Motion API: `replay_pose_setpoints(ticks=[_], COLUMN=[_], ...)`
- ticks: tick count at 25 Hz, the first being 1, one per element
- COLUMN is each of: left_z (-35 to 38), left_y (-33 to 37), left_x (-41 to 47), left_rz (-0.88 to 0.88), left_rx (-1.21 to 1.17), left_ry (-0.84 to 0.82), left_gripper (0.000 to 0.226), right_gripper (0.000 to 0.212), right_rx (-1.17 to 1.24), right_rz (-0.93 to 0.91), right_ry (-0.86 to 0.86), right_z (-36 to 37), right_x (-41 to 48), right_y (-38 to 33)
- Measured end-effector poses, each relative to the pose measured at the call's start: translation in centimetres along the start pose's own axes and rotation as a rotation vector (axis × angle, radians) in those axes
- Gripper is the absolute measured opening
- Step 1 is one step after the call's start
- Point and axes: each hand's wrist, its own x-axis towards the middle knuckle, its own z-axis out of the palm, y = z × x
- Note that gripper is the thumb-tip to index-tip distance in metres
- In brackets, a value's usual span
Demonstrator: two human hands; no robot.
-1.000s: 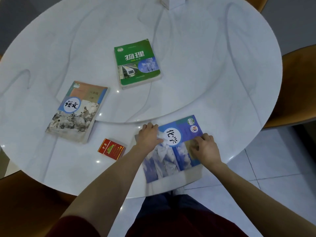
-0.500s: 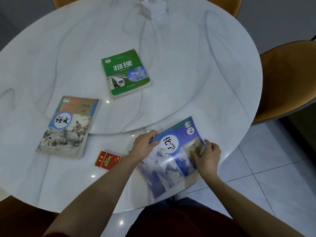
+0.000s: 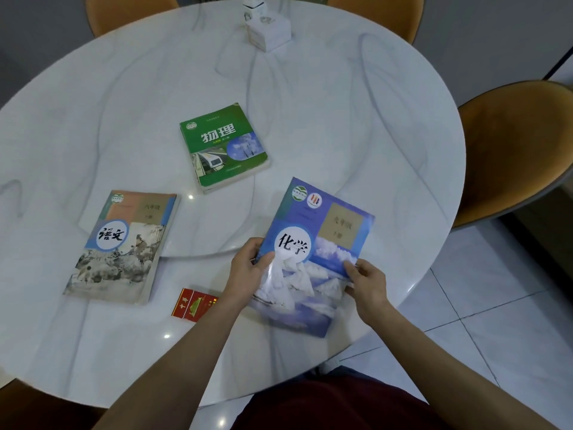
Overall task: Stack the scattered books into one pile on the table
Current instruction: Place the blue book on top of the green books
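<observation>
A blue book [image 3: 313, 256] with a snowy mountain cover is held tilted above the near side of the round white marble table [image 3: 341, 119]. My left hand [image 3: 248, 271] grips its left edge and my right hand [image 3: 367, 283] grips its right edge. A green book [image 3: 224, 148] lies flat near the table's middle. To the left lies a grey and beige book [image 3: 124, 246] with an ink painting on its cover. The three books are apart from each other.
A small red box [image 3: 193, 305] lies on the table beside my left wrist. A white box [image 3: 268, 26] stands at the far edge. Orange chairs [image 3: 511, 150] stand around the table on the right and at the back. Tiled floor shows at the lower right.
The blue book has come up off the near table edge in both hands and now sits higher and farther forward. The other books have not moved on the table.
</observation>
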Motion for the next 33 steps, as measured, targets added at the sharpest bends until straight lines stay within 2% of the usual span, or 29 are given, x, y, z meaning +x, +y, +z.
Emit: replay_pose_setpoints(ticks=[4, 9, 14, 18, 21, 26, 33], left_z=[-0.8, -2.6, -5.5, -7.6, -8.8, -10.1, -11.7], left_y=[0.6, 1.8, 3.4, 4.9, 6.3, 8.7, 10.3], left_x=[0.4, 1.2, 2.8, 4.8, 7.7, 13.2, 21.8], left_rz=[-0.053, -0.108, -0.138, -0.161, -0.158, -0.134, -0.249], left_rx=[-0.071, -0.17, -0.324, -0.422, -0.387, -0.334, -0.16], left_ry=[0.08, 0.215, 0.332, 0.416, 0.522, 0.615, 0.711], left_gripper=[0.023, 0.022, 0.013, 0.012, 0.003, 0.017, 0.026], right_gripper=[0.023, 0.009, 0.025, 0.026, 0.026, 0.025, 0.025], right_rx=[-0.127, -0.186, -0.376, -0.47, -0.478, -0.534, -0.636], right_rz=[-0.115, -0.214, -0.287, -0.392, -0.479, -0.555, -0.559], right_ry=[-0.029, -0.06, -0.11, -0.161, -0.158, -0.159, -0.187], right_z=[1.9, 5.5, 10.3, 14.2, 17.4, 21.8, 27.8], right_x=[0.0, 0.7, 0.9, 1.6, 2.9, 6.7, 13.4], right_y=[-1.7, -5.6, -9.4, -12.7, -15.6, -19.6, -22.9])
